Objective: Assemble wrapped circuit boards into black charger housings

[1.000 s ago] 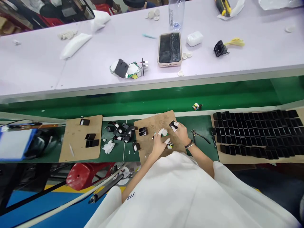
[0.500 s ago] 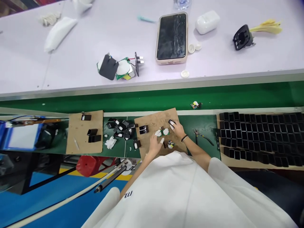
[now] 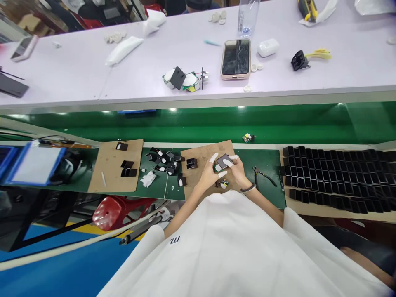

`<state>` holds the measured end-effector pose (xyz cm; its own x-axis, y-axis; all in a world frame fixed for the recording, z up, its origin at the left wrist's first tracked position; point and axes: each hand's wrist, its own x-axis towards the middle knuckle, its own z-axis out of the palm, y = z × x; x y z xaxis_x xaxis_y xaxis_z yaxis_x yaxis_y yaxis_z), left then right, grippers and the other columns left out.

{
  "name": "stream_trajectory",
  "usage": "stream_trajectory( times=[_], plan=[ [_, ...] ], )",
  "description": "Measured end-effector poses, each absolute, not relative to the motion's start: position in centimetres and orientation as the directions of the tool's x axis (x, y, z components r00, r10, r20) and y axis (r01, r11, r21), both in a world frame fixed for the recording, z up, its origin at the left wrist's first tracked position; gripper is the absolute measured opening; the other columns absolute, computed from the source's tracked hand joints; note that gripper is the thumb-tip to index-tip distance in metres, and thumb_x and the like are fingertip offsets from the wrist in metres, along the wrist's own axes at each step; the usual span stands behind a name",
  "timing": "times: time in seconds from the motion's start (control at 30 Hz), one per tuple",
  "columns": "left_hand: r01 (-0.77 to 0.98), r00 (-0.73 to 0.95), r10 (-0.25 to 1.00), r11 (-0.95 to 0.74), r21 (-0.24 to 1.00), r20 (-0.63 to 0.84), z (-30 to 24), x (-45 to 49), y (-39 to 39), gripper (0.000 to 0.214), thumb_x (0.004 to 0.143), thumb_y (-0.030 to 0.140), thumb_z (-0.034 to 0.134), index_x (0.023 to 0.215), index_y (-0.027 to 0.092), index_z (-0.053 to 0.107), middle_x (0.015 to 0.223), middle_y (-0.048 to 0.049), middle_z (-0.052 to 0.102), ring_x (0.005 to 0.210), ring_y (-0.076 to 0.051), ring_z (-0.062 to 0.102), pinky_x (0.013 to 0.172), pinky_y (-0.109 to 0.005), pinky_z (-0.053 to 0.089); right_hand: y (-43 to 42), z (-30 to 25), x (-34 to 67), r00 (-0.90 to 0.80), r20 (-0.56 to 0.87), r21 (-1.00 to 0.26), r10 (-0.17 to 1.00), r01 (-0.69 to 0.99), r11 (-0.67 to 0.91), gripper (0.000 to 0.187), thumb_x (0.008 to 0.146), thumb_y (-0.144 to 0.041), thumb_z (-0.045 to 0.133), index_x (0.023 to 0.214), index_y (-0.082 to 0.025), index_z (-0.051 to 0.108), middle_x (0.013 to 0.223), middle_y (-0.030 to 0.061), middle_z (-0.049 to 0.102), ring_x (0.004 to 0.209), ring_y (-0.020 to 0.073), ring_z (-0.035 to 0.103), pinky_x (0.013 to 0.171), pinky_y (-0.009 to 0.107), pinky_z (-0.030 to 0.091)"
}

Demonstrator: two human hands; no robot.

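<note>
Above the cardboard sheet [image 3: 201,181], my left hand [image 3: 209,175] has white-covered fingertips closed around the edge of a green circuit board [image 3: 217,167]. Most of that board is hidden under a flat dark plastic cover [image 3: 224,161]. My right hand [image 3: 237,170], also with white fingertip covers, pinches this cover from the right, thumb on its face. Cover and board overlap; whether they are joined I cannot tell. Close below my hands lies a small circuit assembly [image 3: 223,183] with white and yellow parts. Left of them stand black open housings [image 3: 191,163].
Pliers [image 3: 265,176] lie to the right, beside rows of black housings [image 3: 334,171]. Several black pieces [image 3: 165,161] are heaped at left, near crumpled white tissue [image 3: 148,179]. A raised white shelf [image 3: 139,82] carries a phone [image 3: 236,59] and opened adapter parts [image 3: 190,81].
My hands have come together over the cardboard. The dark cover in my right hand now overlaps the board, which my left hand has lifted. The camera view has tilted up, showing more shelf.
</note>
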<state>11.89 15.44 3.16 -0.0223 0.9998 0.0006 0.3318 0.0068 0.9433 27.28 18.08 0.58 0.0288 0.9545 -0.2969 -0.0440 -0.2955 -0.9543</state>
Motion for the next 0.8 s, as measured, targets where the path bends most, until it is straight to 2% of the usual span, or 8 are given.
stream_trajectory(
  times=[0.13,0.23,0.37,0.43,0.6,0.8],
  plan=[
    [0.248,0.058,0.997,-0.056,0.967,0.043,8.0,13.1,14.3,0.072,0.073,0.031,0.087,0.139,0.022,0.06,0.137,-0.013,0.07,0.123,-0.029,0.069,0.109,-0.045,0.055,14.6,6.6,27.5,-0.063,-0.337,-0.904,0.94,-0.258,-0.341,0.043,0.087,-0.069,0.062,0.092,-0.026,0.06,0.091,0.0065,0.076,0.081,0.0241,0.072,0.071,0.039,0.062],
    [0.242,0.05,0.99,-0.142,0.96,0.134,11.6,13.3,12.9,0.07,0.07,0.032,0.09,0.135,0.022,0.065,0.133,-0.0116,0.072,0.122,-0.03,0.07,0.11,-0.046,0.055,13.5,10.5,28.4,-0.253,-0.393,-0.785,0.884,-0.409,-0.466,0.048,0.088,-0.072,0.063,0.099,-0.025,0.066,0.089,0.0066,0.078,0.078,0.025,0.073,0.065,0.038,0.062],
    [0.275,0.033,0.978,-0.209,0.938,0.208,14.9,12.9,11.4,0.07,0.064,0.033,0.092,0.129,0.022,0.069,0.127,-0.0102,0.074,0.119,-0.031,0.07,0.107,-0.046,0.056,13.1,13.4,28.7,-0.4,-0.447,-0.664,0.8,-0.452,-0.596,0.046,0.083,-0.068,0.072,0.098,-0.024,0.069,0.092,0.0063,0.079,0.082,0.0257,0.074,0.065,0.037,0.062],
    [0.264,0.017,0.976,-0.212,0.941,0.215,15.8,12.6,10.7,0.069,0.063,0.033,0.093,0.127,0.021,0.07,0.125,-0.0099,0.075,0.117,-0.031,0.071,0.104,-0.045,0.057,12.9,13.8,28.3,-0.388,-0.469,-0.661,0.794,-0.441,-0.606,0.045,0.079,-0.066,0.076,0.093,-0.024,0.069,0.092,0.0067,0.08,0.084,0.027,0.074,0.065,0.037,0.061],
    [0.196,-0.063,0.981,-0.166,0.966,0.181,16.8,12.6,9.5,0.059,0.066,0.033,0.091,0.119,0.021,0.067,0.112,-0.0066,0.074,0.103,-0.024,0.071,0.094,-0.038,0.058,11.8,14.0,27.5,-0.226,-0.389,-0.78,0.893,-0.434,-0.45,0.04,0.073,-0.059,0.084,0.084,-0.026,0.066,0.091,0.0024,0.077,0.083,0.0234,0.071,0.067,0.034,0.058],
    [0.097,-0.118,0.984,-0.118,0.988,0.129,17.3,12.7,9.2,0.054,0.065,0.034,0.09,0.11,0.021,0.062,0.104,-0.0036,0.07,0.095,-0.019,0.068,0.087,-0.031,0.057,11.5,15.2,27.2,-0.182,-0.33,-0.822,0.926,-0.428,-0.377,0.043,0.07,-0.06,0.085,0.077,-0.024,0.062,0.079,-0.0021,0.07,0.079,0.019,0.066,0.072,0.031,0.055]
  ],
)
